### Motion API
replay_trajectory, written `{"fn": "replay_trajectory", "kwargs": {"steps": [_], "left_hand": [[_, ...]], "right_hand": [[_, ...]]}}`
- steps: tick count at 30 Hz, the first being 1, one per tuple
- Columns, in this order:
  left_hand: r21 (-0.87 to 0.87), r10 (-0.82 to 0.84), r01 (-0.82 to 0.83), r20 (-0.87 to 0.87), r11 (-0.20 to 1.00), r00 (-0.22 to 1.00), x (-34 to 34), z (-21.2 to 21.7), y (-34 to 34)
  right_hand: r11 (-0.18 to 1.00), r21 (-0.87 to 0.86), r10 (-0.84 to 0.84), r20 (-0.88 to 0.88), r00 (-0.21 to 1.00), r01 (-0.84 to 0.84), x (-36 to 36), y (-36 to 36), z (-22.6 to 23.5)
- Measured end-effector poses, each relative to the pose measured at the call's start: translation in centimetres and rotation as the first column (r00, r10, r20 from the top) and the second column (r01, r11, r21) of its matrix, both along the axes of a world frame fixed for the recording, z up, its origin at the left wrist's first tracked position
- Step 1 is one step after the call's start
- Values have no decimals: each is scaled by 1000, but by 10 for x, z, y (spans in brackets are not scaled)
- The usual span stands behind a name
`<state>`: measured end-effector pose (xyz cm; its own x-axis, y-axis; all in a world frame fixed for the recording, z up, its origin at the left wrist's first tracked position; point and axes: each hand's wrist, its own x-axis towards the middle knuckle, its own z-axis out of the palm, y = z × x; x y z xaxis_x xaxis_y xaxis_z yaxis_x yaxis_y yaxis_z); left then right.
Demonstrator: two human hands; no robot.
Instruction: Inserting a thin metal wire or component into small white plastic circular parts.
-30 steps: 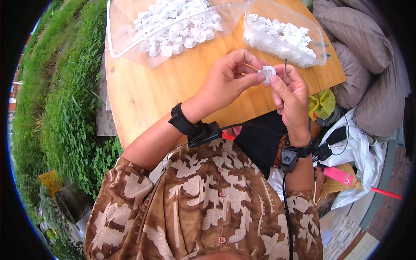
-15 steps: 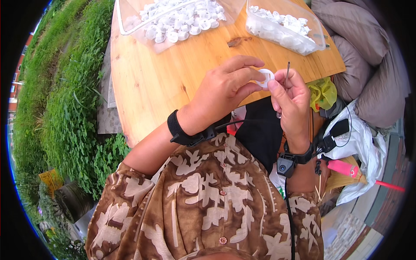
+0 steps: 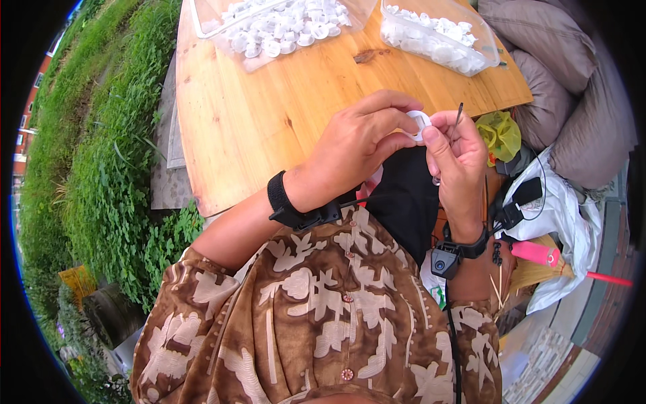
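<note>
Between my two hands, over the table's near edge, is a small white plastic ring-shaped part (image 3: 420, 124). My left hand (image 3: 363, 138) pinches its left side between thumb and fingers. The thumb and forefinger of my right hand (image 3: 456, 148) close on its right side. A thin dark metal rod (image 3: 459, 113), like a slim screwdriver or pick, also runs through my right hand's grip, its tip pointing up; most of its length is hidden by the fingers. Both wrists wear black straps.
On the wooden table (image 3: 249, 128) stand a large clear tub (image 3: 202, 20) of white plastic parts and a smaller clear tub (image 3: 494, 50) of similar ones. At right are a yellow plastic bag (image 3: 498, 138), grey-brown padded fabric (image 3: 565, 81), a white bag (image 3: 579, 222) and a pink cylinder (image 3: 535, 253).
Both hands have shifted slightly right in the picture with the white part, which is now tilted more edge-on. The metal rod leans further to the right.
</note>
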<state>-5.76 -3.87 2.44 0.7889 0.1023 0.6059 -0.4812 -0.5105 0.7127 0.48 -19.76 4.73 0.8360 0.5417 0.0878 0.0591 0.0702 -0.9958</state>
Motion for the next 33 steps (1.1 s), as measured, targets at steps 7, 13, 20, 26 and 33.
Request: {"fn": "replay_trajectory", "kwargs": {"steps": [7,13,20,26,33], "left_hand": [[-375,-113,59,-124,925,986,6,2,7],[-734,-488,71,-373,676,789,18,-7,20],[-801,-471,32,-319,598,822,20,-8,18],[-778,-397,39,-276,627,875,23,-8,17],[-845,-367,-42,-276,533,889,27,-19,15]], "right_hand": [[992,-118,45,11,999,-43,28,-6,14],[963,-221,171,64,983,-153,45,0,15],[976,-190,106,-2,994,-104,47,5,13],[984,-165,65,23,998,-60,44,10,11],[976,-213,55,49,997,-44,46,12,-3]]}}
